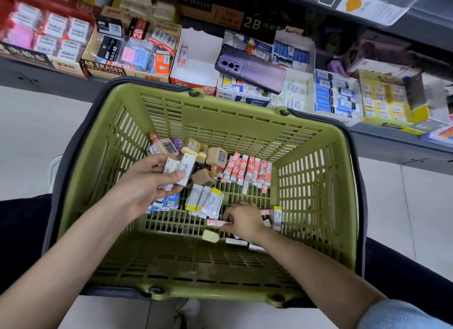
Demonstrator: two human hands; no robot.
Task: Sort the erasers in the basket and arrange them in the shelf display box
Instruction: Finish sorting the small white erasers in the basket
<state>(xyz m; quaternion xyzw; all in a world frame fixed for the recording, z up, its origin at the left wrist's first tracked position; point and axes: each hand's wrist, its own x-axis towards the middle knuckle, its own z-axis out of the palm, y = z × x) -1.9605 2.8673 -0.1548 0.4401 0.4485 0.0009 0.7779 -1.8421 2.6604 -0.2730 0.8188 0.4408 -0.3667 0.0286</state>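
In the basket, the left hand grips white erasers and the right hand pinches a red eraser: light, firm, likely slick-wrapped, best held across their long sides.

head cam looks steeply down, close over green basket, facing shelf.

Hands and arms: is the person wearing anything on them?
The left hand and right hand are bare: no gloves, rings or watch show. The forearms are bare too. A light blue sleeve covers the right arm near the elbow; no left sleeve is in view.
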